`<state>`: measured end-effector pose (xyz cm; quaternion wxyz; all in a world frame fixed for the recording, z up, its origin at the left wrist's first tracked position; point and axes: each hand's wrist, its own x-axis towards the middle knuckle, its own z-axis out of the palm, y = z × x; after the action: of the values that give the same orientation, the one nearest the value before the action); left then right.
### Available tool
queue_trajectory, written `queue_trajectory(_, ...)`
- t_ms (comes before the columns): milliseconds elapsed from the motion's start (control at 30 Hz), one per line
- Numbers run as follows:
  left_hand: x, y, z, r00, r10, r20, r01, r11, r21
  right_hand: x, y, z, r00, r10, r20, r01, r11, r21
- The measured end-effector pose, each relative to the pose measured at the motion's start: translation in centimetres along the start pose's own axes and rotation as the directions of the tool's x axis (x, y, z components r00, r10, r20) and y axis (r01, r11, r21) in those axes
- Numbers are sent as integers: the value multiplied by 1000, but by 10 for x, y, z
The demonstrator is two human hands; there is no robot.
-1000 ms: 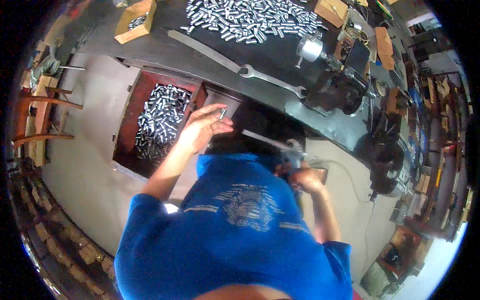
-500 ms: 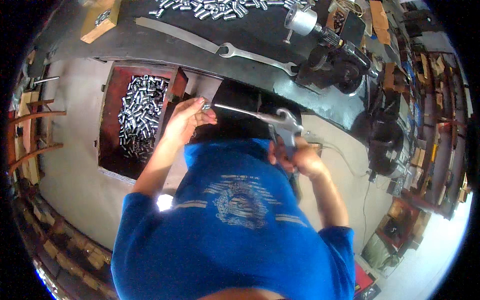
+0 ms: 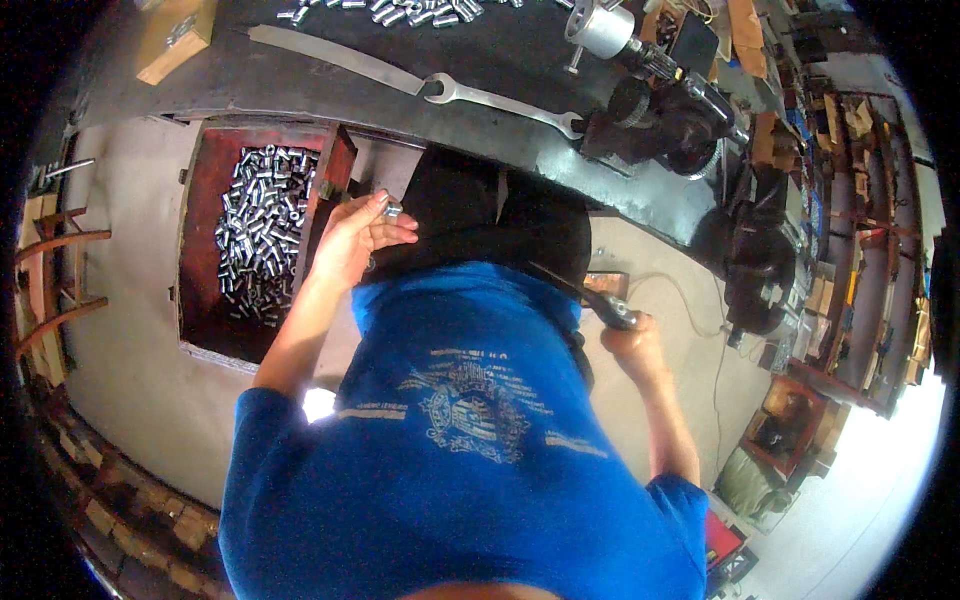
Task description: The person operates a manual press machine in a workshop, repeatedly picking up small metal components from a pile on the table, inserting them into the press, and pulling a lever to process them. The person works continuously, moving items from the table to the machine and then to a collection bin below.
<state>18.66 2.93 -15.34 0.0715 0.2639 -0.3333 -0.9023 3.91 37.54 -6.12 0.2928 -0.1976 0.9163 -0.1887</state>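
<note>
Between the thumb and fingers of my left hand (image 3: 352,238) is a small shiny metal sleeve (image 3: 393,210), held just right of the open drawer. My right hand (image 3: 637,345) is wrapped around an air blow gun (image 3: 615,310) off to the right of my lap. The gun's thin nozzle points up and left over my dark trousers, apart from the sleeve. Many similar metal sleeves (image 3: 262,215) lie heaped in the red-brown drawer (image 3: 200,240) beside my left forearm.
On the dark workbench (image 3: 330,95) lie a long flat metal strip (image 3: 335,60), an open-end wrench (image 3: 505,97) and more loose sleeves (image 3: 430,10). A wooden box (image 3: 178,42) stands at the far left. A machine with a metal cylinder (image 3: 600,28) occupies the right side; shelving (image 3: 865,230) stands beyond.
My right hand has drawn the air blow gun away from the sleeve, down and to the right, and turned it. My left hand keeps the sleeve in nearly the same place. The view has shifted slightly.
</note>
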Motion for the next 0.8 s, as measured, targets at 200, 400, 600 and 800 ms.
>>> queue_trajectory(200, 1, 4, -1, 999, -10, 34, 9, 999, 32, 45, -18, 27, 967, -247, -64, 245, 969, -44)
queue_trajectory(400, -3, 0, -6, 999, -44, 18, 44, 999, 29, 52, -51, 9, 987, -159, 5, 157, 980, 125)
queue_trajectory(600, 0, -4, 0, 1000, -24, 11, 22, 995, 97, 48, -32, 5, 967, -254, 37, 255, 967, -17)
queue_trajectory(800, 1, 4, 13, 999, -24, -32, 32, 956, 292, 42, -77, 7, 933, -346, 96, 289, 882, 372)
